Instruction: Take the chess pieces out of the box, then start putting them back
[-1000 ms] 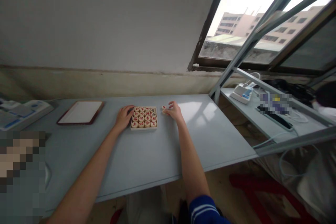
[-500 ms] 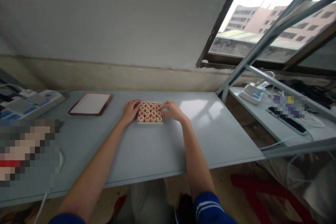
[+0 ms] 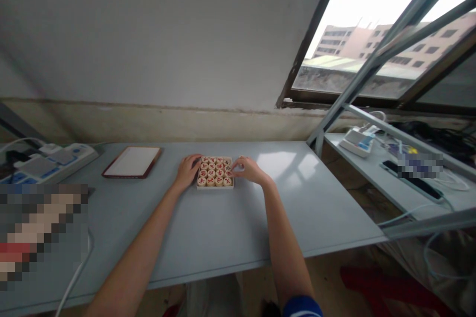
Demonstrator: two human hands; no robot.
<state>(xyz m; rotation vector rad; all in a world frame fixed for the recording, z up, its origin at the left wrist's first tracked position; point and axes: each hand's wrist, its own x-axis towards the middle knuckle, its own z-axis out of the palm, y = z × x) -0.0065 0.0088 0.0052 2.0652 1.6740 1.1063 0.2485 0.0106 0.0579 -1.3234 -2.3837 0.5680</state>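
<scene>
In the head view, see the tray (image 3: 215, 187) flat on the desk (image 3: 223, 233), a bit below the middle of the frame, with round pieces (image 3: 210, 173) close together inside. Left hand (image 3: 186, 173) bent at its left edge; can't tell if squeezing. Right hand (image 3: 251, 171) at its right edge, finger and thumb near the end pieces; can't tell if pinching one. Hands apart, tray between. Might bump a piece loose by catching it with a fingertip. Might slide the tray by pushing harder from one side.
</scene>
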